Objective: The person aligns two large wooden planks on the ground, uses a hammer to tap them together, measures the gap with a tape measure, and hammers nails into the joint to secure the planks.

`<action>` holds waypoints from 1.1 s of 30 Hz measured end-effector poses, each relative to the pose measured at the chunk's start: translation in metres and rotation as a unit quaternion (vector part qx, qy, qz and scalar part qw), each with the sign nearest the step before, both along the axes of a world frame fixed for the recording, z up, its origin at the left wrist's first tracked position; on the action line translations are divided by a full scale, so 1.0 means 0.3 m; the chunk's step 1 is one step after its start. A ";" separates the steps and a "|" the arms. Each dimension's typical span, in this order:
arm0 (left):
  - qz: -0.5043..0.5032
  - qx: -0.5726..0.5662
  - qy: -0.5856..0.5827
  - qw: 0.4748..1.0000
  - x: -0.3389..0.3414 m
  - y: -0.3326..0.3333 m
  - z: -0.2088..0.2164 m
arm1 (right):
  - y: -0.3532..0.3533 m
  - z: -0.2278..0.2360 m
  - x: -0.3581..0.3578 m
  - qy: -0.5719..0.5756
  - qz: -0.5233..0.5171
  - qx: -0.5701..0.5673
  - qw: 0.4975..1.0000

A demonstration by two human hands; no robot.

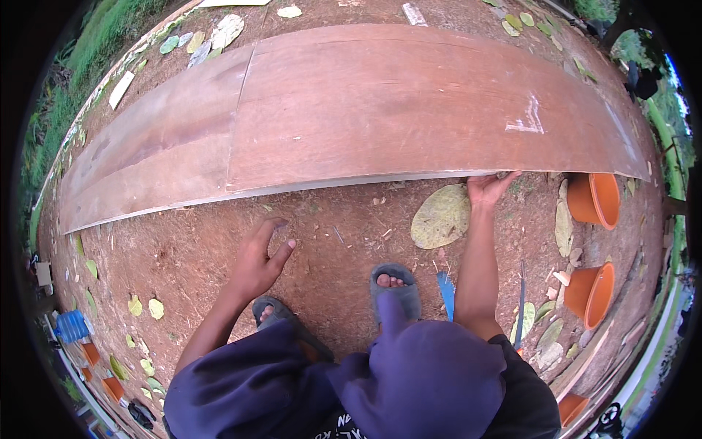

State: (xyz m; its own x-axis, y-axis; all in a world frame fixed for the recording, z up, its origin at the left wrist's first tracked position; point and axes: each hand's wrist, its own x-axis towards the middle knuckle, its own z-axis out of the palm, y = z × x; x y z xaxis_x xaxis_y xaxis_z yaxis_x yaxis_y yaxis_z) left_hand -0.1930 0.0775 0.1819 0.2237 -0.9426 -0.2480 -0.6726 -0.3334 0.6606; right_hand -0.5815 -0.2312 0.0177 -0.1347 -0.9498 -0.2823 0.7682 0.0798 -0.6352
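Wide board (pixel 409 110) over dirt (pixel 329 241). R hand (pixel 487 190) @ its near edge, fingers partly hidden, grip can't tell. L hand (pixel 259 260) off it, fingers apart. Shirt lettering (pixel 344 421) partly cut off.

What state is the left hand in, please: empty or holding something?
Empty: the left hand shows a clear gap between thumb and fingers, and sits apart from the wooden panel.

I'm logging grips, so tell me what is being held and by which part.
The right hand holds the large brown board by its near edge, right of the middle, fingers partly hidden. The left hand holds nothing.
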 end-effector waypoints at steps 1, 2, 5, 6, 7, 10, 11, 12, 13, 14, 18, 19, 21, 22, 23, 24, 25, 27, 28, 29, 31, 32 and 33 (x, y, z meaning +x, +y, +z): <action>-0.013 -0.047 -0.053 0.997 0.011 0.004 -0.026 | 0.004 0.007 0.011 0.008 -0.002 0.016 1.000; -0.025 -0.094 -0.106 0.990 0.025 0.002 -0.064 | 0.008 0.014 0.025 0.016 -0.003 0.031 0.999; -0.050 -0.143 -0.250 0.956 0.081 -0.048 -0.090 | 0.048 0.078 0.055 0.082 -0.014 0.054 0.995; -0.057 -0.143 -0.296 0.943 0.103 -0.074 -0.091 | 0.057 0.088 0.051 0.083 -0.008 0.052 0.995; -0.072 -0.126 -0.326 0.934 0.121 -0.096 -0.088 | 0.060 0.092 0.045 0.081 -0.001 0.050 0.995; -0.114 -0.078 -0.379 0.915 0.167 -0.166 -0.097 | 0.053 0.082 0.021 0.061 0.000 0.047 0.997; -0.120 -0.062 -0.378 0.916 0.192 -0.178 -0.113 | 0.055 0.084 0.036 0.052 -0.004 0.052 0.997; -0.126 -0.045 -0.376 0.917 0.211 -0.184 -0.129 | 0.058 0.087 0.048 0.044 -0.008 0.057 0.997; -0.133 -0.019 -0.372 0.918 0.220 -0.199 -0.146 | 0.049 0.074 0.031 0.045 -0.011 0.052 0.998; -0.135 -0.021 -0.394 0.909 0.230 -0.197 -0.168 | 0.051 0.071 0.042 0.048 -0.010 0.045 0.998; -0.181 -0.079 -0.390 0.899 0.169 -0.210 -0.278 | 0.064 0.059 0.041 0.043 -0.016 0.051 0.998; -0.194 -0.109 -0.380 0.898 0.123 -0.231 -0.272 | 0.058 0.043 0.020 0.043 -0.020 0.038 0.998; -0.185 -0.149 -0.364 0.901 0.072 -0.246 -0.256 | 0.054 0.047 0.029 0.049 -0.013 0.016 0.999; -0.172 -0.158 -0.355 0.905 0.055 -0.265 -0.256 | 0.055 0.056 0.027 0.057 -0.012 0.013 0.998; -0.160 -0.165 -0.345 0.910 0.044 -0.277 -0.258 | 0.057 0.056 0.018 0.066 -0.011 0.012 0.998; -0.152 -0.145 -0.346 0.914 0.042 -0.287 -0.258 | 0.060 0.052 0.013 0.059 -0.011 0.019 0.998; -0.145 -0.129 -0.346 0.918 0.041 -0.304 -0.259 | 0.053 0.045 0.004 0.053 -0.013 0.024 0.998; -0.138 -0.125 -0.355 0.916 0.048 -0.306 -0.278 | 0.053 0.025 -0.003 0.046 -0.020 0.027 0.998; -0.127 -0.142 -0.344 0.920 0.045 -0.304 -0.286 | 0.055 0.019 0.001 0.047 -0.027 0.020 0.998; -0.118 -0.162 -0.333 0.921 0.040 -0.306 -0.293 | 0.052 0.017 0.002 0.047 -0.038 0.013 0.998; -0.112 -0.171 -0.322 0.924 0.042 -0.312 -0.310 | 0.047 0.032 0.007 -0.001 -0.043 0.046 0.998; -0.108 -0.175 -0.330 0.921 0.044 -0.311 -0.320 | 0.051 0.041 0.016 -0.025 -0.046 0.065 0.996; -0.103 -0.179 -0.338 0.918 0.046 -0.308 -0.331 | 0.065 0.047 0.030 -0.024 -0.035 0.031 0.999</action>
State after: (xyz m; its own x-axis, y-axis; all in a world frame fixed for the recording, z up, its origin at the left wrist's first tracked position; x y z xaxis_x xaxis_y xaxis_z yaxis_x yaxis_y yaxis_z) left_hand -0.1793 -0.0150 0.0826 0.0198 -0.9764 0.2152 -0.9937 0.0046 0.1123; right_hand -0.5725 -0.2116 0.0317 -0.1843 -0.9194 -0.3476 0.8025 0.0635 -0.5933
